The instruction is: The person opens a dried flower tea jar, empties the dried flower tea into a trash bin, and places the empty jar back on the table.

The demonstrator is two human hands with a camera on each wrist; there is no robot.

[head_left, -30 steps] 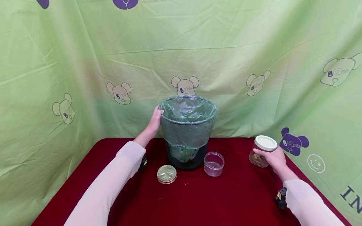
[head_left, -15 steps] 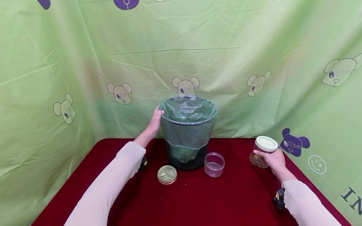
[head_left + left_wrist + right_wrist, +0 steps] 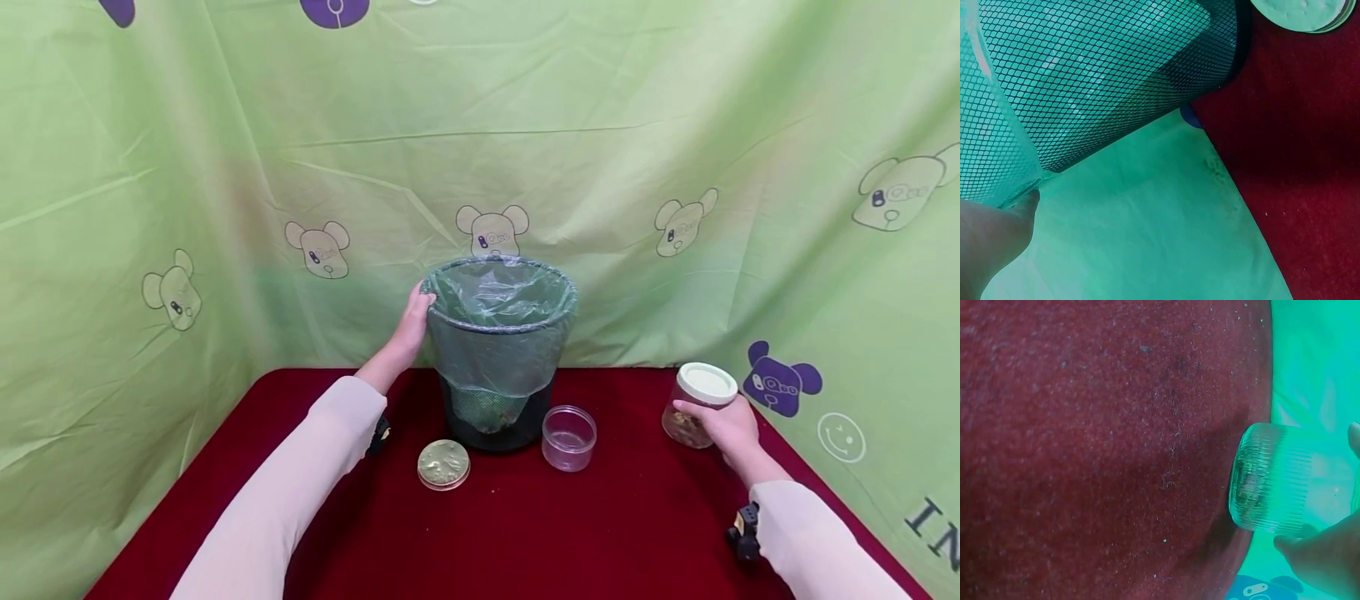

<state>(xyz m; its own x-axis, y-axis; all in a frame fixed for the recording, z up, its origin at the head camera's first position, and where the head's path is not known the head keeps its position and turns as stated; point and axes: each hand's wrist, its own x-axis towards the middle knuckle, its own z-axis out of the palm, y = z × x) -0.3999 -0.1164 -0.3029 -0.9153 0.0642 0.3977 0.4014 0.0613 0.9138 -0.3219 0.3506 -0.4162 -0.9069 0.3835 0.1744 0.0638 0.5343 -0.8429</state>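
Note:
At the back middle of the table stands a black mesh trash bin (image 3: 465, 417) lined with a translucent green plastic bag (image 3: 498, 358) folded over its rim. My left hand (image 3: 411, 323) grips the bin's left rim, thumb on the near side. In the left wrist view that hand (image 3: 997, 240) meets the bag-covered edge beside the mesh (image 3: 1104, 75). Toward the right back, my right hand (image 3: 731, 423) holds a clear jar (image 3: 684, 421) with a white lid (image 3: 707, 382) and brownish contents low inside. In the right wrist view the ribbed jar (image 3: 1272, 478) has fingers on both sides.
A round gold lid (image 3: 443, 463) lies in front of the bin. An open, clear plastic tub (image 3: 567, 442) stands to the bin's right. Dark red cloth (image 3: 540, 542) covers the table, and a green printed curtain (image 3: 570, 167) hangs close behind it and along both sides.
Hardly anything differs. Both hands keep their grips on the bin and the jar, and the view has shifted by only a few pixels.

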